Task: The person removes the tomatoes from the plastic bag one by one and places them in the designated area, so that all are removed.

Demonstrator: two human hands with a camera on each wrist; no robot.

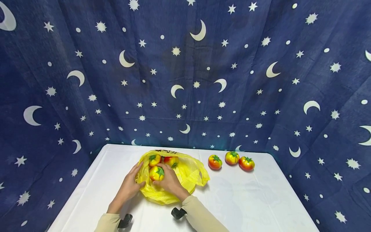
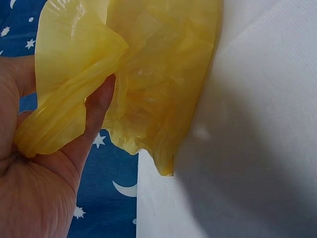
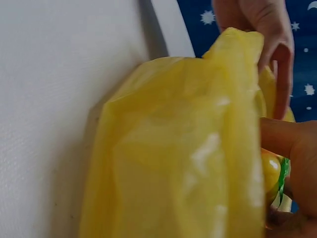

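Observation:
A crumpled yellow plastic bag lies on the table with its mouth towards me. Inside it are a yellow-red tomato with green leaves and a redder tomato. My right hand reaches into the mouth and grips another tomato between thumb and fingers; part of this tomato shows in the right wrist view. At the left side of the mouth, my left hand holds the bag's edge. The left wrist view shows a fold of the bag between its thumb and fingers.
Three more tomatoes stand at the back right of the white table: a red-yellow one, a yellower one and a redder one. Behind the table hangs a blue curtain with moons and stars.

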